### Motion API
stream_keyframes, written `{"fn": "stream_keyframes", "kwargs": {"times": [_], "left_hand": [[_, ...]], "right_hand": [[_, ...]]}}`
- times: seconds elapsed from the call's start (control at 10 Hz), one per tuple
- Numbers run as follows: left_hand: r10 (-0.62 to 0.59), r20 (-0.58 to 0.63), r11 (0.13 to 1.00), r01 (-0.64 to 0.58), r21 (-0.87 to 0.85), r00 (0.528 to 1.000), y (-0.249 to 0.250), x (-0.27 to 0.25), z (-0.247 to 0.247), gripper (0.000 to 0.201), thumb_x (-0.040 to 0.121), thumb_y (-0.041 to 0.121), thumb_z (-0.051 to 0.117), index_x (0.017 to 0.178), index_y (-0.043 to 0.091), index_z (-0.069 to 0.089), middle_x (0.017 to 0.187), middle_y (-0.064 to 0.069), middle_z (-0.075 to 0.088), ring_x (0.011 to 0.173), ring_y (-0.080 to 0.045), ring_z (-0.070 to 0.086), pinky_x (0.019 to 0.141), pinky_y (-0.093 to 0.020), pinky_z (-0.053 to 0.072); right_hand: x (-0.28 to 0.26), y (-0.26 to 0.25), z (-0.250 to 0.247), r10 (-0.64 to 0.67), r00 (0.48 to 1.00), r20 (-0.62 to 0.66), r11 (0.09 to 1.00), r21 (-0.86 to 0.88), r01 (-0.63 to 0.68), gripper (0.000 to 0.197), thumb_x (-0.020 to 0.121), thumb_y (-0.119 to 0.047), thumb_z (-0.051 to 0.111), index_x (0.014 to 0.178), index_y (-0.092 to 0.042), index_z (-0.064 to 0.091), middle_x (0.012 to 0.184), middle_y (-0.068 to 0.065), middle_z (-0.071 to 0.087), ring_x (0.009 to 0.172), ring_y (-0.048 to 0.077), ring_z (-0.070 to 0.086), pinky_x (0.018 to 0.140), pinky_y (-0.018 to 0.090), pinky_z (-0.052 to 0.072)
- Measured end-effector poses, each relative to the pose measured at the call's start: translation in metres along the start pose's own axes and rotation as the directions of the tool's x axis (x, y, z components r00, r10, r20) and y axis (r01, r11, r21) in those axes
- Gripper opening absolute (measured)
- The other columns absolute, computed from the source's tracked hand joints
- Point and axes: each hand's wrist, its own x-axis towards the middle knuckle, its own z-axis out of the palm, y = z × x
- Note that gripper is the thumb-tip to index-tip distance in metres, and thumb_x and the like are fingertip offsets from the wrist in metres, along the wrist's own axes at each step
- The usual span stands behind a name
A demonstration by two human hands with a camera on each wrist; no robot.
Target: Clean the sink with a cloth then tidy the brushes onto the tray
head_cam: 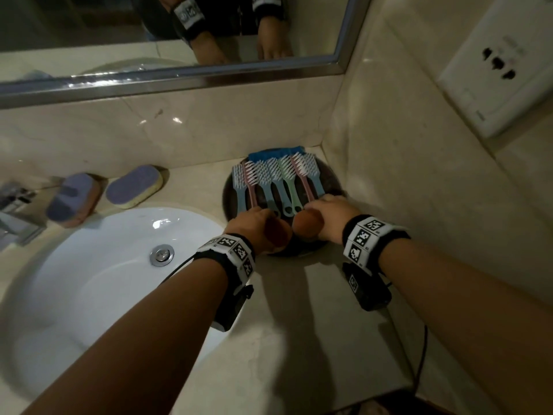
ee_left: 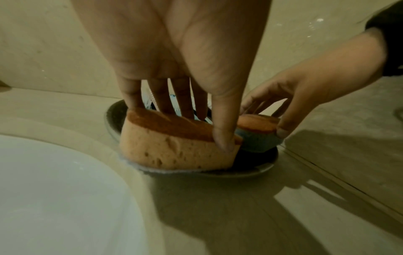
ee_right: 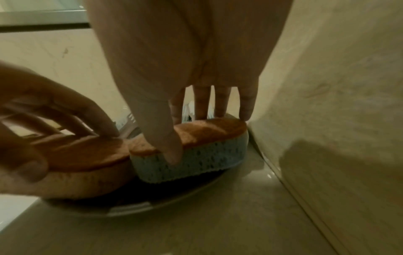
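A dark round tray sits in the counter corner with several pastel brushes lined up on it and a blue cloth at its back. My left hand grips an orange sponge by thumb and fingers, and the sponge rests on the tray's near-left rim. My right hand grips an orange-topped, blue-sided sponge the same way, on the tray's near right. The two sponges lie side by side and almost touch. The white sink is to the left.
Two purple-topped sponges lie on the counter behind the sink, next to a chrome tap. The right wall stands close beside the tray, with a socket plate higher up. A mirror runs along the back.
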Motion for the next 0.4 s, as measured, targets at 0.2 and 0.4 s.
{"fn": "stream_keyframes", "kwargs": {"times": [0.2, 0.4], "left_hand": [[0.001, -0.014, 1.0, -0.001, 0.0, 1.0, 0.001, -0.002, 0.0, 0.068, 0.071, 0.035, 0.077, 0.131, 0.023, 0.047, 0.131, -0.005, 0.052, 0.12, -0.026, 0.051, 0.102, -0.039, 0.043], [0.003, -0.045, 1.0, -0.003, -0.006, 0.999, 0.007, -0.012, -0.008, 0.066, 0.078, 0.039, 0.07, 0.135, 0.024, 0.041, 0.133, -0.005, 0.051, 0.121, -0.026, 0.049, 0.102, -0.042, 0.042]], "right_hand": [[0.003, -0.001, 0.002, -0.041, 0.999, -0.009, 0.998, 0.037, 0.041, 0.069, 0.076, -0.021, 0.071, 0.138, -0.027, 0.041, 0.139, 0.007, 0.045, 0.126, 0.03, 0.045, 0.108, 0.043, 0.038], [-0.001, 0.006, -0.006, -0.062, 0.998, -0.003, 0.995, 0.081, 0.062, 0.086, 0.07, -0.027, 0.078, 0.143, -0.024, 0.033, 0.145, 0.007, 0.041, 0.131, 0.027, 0.042, 0.11, 0.039, 0.036]]}}
